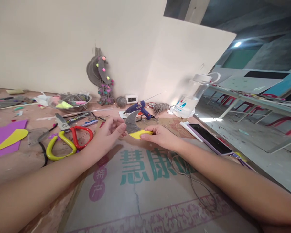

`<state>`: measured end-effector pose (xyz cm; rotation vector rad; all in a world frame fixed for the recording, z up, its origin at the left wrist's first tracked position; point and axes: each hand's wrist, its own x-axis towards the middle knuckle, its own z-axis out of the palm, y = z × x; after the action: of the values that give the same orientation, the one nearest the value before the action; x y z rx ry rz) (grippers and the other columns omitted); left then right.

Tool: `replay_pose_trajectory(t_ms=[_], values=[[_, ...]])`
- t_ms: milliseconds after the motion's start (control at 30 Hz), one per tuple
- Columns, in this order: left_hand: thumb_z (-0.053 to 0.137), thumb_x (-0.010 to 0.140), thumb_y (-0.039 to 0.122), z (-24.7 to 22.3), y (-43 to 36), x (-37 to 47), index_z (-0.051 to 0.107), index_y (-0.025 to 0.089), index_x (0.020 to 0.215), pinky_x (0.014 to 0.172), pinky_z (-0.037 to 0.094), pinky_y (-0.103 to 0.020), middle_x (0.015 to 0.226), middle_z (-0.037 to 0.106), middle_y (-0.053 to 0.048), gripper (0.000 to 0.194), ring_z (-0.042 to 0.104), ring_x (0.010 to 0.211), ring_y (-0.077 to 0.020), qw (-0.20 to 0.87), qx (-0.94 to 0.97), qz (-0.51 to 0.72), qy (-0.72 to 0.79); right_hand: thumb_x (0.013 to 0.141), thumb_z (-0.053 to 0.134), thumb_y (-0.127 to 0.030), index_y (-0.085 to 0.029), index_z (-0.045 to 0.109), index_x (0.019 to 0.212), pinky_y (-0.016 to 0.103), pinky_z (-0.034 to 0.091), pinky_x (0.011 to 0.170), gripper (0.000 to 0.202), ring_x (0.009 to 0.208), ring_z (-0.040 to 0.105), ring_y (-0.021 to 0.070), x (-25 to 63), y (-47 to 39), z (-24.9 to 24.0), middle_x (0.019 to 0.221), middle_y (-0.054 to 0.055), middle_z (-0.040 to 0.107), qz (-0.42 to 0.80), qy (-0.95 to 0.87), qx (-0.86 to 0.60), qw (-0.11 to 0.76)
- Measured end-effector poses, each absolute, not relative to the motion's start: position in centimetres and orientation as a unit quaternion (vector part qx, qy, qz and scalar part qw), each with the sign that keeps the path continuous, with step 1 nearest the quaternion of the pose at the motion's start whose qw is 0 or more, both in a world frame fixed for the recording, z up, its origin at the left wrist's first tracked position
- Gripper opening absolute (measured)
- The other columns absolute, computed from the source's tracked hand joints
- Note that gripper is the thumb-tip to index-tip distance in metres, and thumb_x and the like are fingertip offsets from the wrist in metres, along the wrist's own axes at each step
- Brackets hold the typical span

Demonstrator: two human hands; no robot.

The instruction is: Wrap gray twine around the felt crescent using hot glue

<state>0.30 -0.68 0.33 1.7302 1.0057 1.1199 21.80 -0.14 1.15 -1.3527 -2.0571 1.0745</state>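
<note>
A yellow crescent-shaped piece [136,134], its upper part wrapped in grey yarn, is pinched at its right end by my right hand [160,138]. My left hand [115,130] is at the left edge of the wrapped part, thumb and fingers curled close together; whether they grip a strand is too small to tell. Loose grey yarn [192,181] trails over the printed cardboard [106,207] below my right forearm. A blue glue gun [139,108] lies just behind the piece.
Scissors [63,127] with red and yellow handles lie left, near purple sheet [5,136]. Behind are a metal bowl [83,105], a yarn ball [121,101], a small clock [131,98] and a decorated hanging [103,74]. A phone [210,139] and a water jug [190,97] stand right.
</note>
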Motion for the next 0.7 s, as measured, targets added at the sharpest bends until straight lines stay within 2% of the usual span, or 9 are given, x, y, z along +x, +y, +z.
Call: replay_pose_trajectory(t_ms=[67,133,267,433,600,700], values=[[0.045,0.083,0.043,0.5,-0.6,0.2,0.054,0.019,0.076,0.070,0.044,-0.025,0.073,0.058,0.000,0.027,0.056,0.073,-0.0142,0.399,0.692,0.426,0.425,0.074,0.054,-0.049,-0.015,0.056,0.071,0.019,0.028,0.042,0.034,0.047,0.043,0.0078,21.7,-0.2,1.1,0.054,-0.004,0.049,0.388,-0.745,-0.490,0.234],[0.045,0.083,0.044,0.6,-0.5,0.1,0.055,0.018,0.068,0.069,0.043,-0.024,0.071,0.059,0.000,0.031,0.056,0.072,-0.0144,0.394,0.690,0.415,0.442,0.075,0.055,-0.049,-0.015,0.056,0.070,0.019,0.028,0.043,0.034,0.047,0.043,0.0076,21.6,-0.3,1.0,0.054,-0.004,0.048,0.383,-0.747,-0.488,0.240],[0.048,0.081,0.045,0.1,-0.1,0.0,0.059,0.018,0.071,0.065,0.044,-0.025,0.071,0.062,-0.001,0.031,0.058,0.071,-0.0150,0.423,0.667,0.418,0.449,0.075,0.055,-0.048,-0.015,0.057,0.073,0.019,0.027,0.042,0.033,0.048,0.041,0.0073,21.4,-0.5,0.9,0.055,-0.004,0.045,0.389,-0.749,-0.473,0.253],[0.057,0.074,0.044,-0.5,0.2,-0.1,0.060,0.018,0.070,0.062,0.041,-0.024,0.070,0.062,0.001,0.026,0.056,0.066,-0.0136,0.397,0.670,0.419,0.466,0.076,0.055,-0.046,-0.016,0.053,0.070,0.019,0.027,0.042,0.031,0.046,0.040,0.0068,21.3,-0.5,0.9,0.053,-0.005,0.042,0.397,-0.739,-0.474,0.268],[0.044,0.081,0.048,0.1,-0.4,0.0,0.061,0.018,0.077,0.071,0.043,-0.026,0.079,0.063,-0.001,0.034,0.057,0.078,-0.0160,0.403,0.691,0.406,0.441,0.076,0.054,-0.045,-0.016,0.055,0.071,0.018,0.025,0.041,0.030,0.045,0.038,0.0064,21.4,-0.4,0.7,0.051,-0.006,0.040,0.373,-0.736,-0.488,0.286],[0.047,0.079,0.050,0.7,-0.9,0.2,0.061,0.018,0.078,0.065,0.041,-0.024,0.075,0.062,0.000,0.035,0.056,0.074,-0.0161,0.368,0.701,0.382,0.476,0.076,0.055,-0.045,-0.016,0.054,0.071,0.019,0.026,0.042,0.030,0.045,0.039,0.0068,21.4,-0.5,0.6,0.051,-0.005,0.041,0.356,-0.740,-0.494,0.287]])
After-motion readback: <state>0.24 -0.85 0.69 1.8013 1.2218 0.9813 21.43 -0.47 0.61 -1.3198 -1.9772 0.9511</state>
